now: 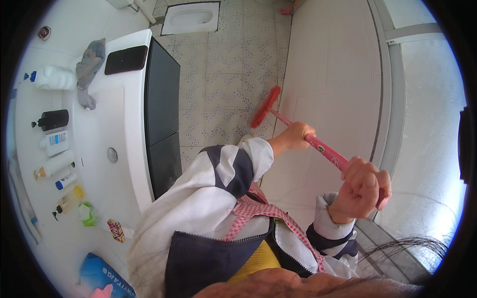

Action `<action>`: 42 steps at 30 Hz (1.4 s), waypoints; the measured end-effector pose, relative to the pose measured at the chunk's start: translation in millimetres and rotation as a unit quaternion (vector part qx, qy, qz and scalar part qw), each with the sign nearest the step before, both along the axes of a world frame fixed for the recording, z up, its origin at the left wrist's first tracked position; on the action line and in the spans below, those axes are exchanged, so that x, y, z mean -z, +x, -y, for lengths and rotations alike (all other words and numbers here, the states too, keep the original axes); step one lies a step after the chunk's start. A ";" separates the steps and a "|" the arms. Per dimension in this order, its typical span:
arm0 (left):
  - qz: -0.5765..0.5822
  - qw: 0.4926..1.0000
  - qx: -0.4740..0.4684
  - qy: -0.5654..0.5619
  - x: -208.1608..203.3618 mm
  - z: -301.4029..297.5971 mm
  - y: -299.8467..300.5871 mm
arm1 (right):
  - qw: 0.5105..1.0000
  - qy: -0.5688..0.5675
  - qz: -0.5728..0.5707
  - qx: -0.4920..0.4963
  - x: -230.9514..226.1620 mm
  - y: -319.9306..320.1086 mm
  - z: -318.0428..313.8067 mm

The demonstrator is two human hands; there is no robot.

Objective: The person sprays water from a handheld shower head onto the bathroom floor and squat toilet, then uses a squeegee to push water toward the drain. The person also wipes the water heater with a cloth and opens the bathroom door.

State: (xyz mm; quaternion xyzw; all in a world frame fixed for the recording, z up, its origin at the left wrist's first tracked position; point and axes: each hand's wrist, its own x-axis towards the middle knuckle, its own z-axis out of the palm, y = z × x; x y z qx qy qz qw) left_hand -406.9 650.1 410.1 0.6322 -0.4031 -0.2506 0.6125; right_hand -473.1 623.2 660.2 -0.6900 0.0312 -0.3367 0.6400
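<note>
A broom slants across the picture, with a red bristle head (265,107) on the patterned tile floor and a pink handle (327,152) rising toward me. My left hand (296,136) wraps round the lower part of the handle. Higher up, my right hand (361,185) is closed round the handle near its upper end, and the fingers hide that end. The broom head lies close to where the floor meets the white tiled wall (328,94) on the right.
A squat toilet (191,19) is set in the floor ahead. Along the left runs a white washbasin (107,129) over a dark cabinet (163,109), carrying a phone (126,59), a grey cloth (91,64) and several bottles (53,119). A frosted glass door (425,109) stands right.
</note>
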 end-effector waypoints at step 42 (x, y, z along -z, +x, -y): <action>0.131 0.979 -0.072 0.137 106.9 28.9 496.2 | 0.991 0.128 0.011 -0.023 137.4 452.7 102.8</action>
